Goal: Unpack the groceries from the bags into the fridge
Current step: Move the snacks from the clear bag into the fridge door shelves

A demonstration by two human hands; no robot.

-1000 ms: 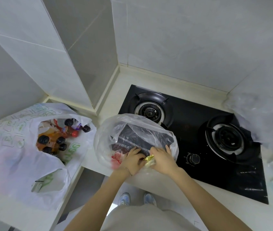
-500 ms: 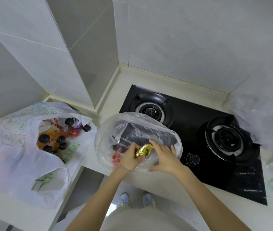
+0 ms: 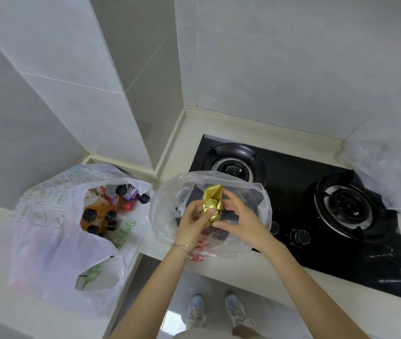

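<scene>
A crumpled gold foil packet (image 3: 212, 204) is being pinched between the fingers of the left hand (image 3: 192, 222) and the right hand (image 3: 239, 216), just above the mouth of a clear plastic bag (image 3: 167, 211) sitting on the counter (image 3: 179, 152); dark packages are lying inside it. Farther left, a white printed bag (image 3: 47, 236) is holding dark-capped bottles (image 3: 98, 216). Behind, a black gas hob (image 3: 329, 216) is being partly overlapped by the clear bag.
</scene>
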